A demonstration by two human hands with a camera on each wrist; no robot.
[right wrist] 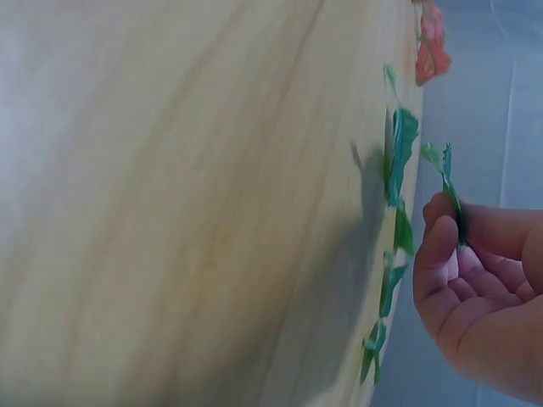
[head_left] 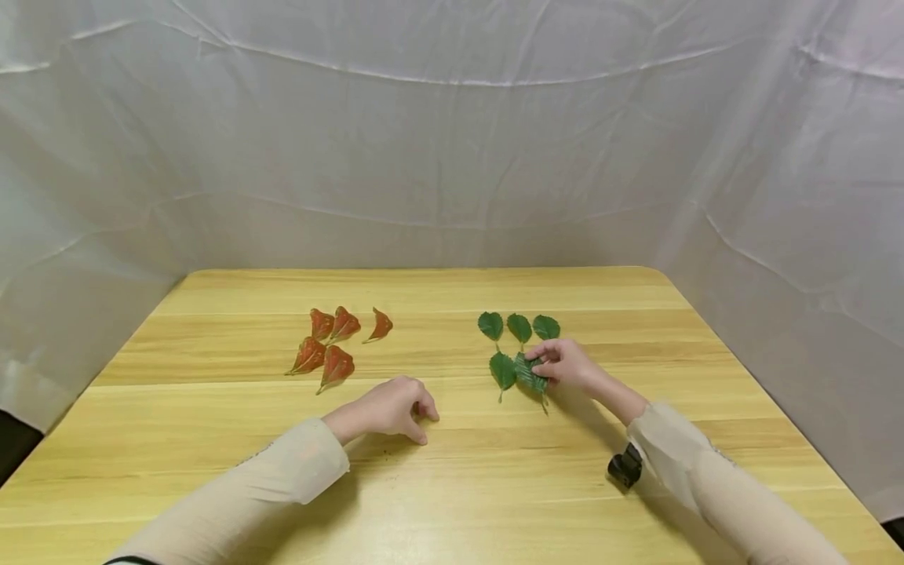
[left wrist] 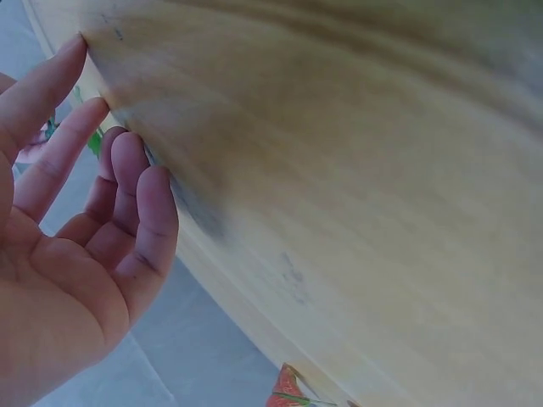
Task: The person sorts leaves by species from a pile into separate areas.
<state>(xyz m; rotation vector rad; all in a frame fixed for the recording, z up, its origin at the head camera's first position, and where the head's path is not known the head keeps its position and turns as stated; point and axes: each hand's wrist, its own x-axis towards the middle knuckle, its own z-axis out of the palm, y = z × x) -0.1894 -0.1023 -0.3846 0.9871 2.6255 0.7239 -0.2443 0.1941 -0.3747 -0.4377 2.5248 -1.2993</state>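
My right hand (head_left: 565,364) pinches a green leaf (right wrist: 459,208) between thumb and fingers, and in the right wrist view it is held off the table. From the head, a pale-veined green leaf (head_left: 526,373) shows at those fingertips, beside another green leaf (head_left: 502,369). Behind them lie three more in a row, the rightmost leaf (head_left: 546,326) close to my knuckles. My left hand (head_left: 395,406) holds nothing; its fingers are loosely bent, with the tips at or just above the tabletop. Several red leaves (head_left: 337,366) lie to its upper left, one red leaf (head_left: 380,324) apart from the others.
The wooden table (head_left: 466,502) has light yellow grain and rounded far corners. Pale wrinkled sheeting (head_left: 452,157) hangs behind it and along both sides. A small black device (head_left: 625,467) sits at my right wrist, by the sleeve.
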